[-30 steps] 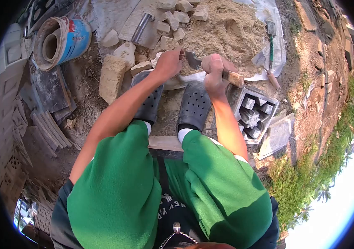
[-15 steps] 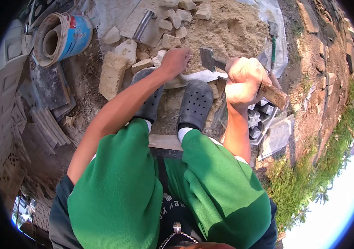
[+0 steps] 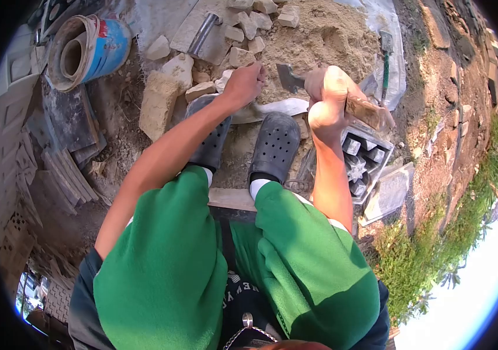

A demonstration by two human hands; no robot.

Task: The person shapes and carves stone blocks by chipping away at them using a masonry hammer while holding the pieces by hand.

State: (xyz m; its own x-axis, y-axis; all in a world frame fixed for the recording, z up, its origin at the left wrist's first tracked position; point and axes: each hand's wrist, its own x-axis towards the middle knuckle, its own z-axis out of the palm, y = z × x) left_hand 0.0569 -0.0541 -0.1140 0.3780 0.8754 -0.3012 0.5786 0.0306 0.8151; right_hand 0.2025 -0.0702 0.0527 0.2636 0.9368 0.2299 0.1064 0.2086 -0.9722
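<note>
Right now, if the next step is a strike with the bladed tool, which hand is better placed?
Probably the right hand: it grips the bladed tool by its wooden handle, while the left hand is apart from it, near the loose stones.

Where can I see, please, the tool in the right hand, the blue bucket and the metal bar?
Held tool (image 3: 288, 79): head view, on its flat blade.
Blue bucket (image 3: 110, 52): head view, on its outer wall.
Metal bar (image 3: 204, 35): head view, near the middle of its length.

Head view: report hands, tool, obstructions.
Right hand grips wooden-handled tool. Left hand beside stones, grip unclear. No obstruction visible between left hand and metal head.
</note>
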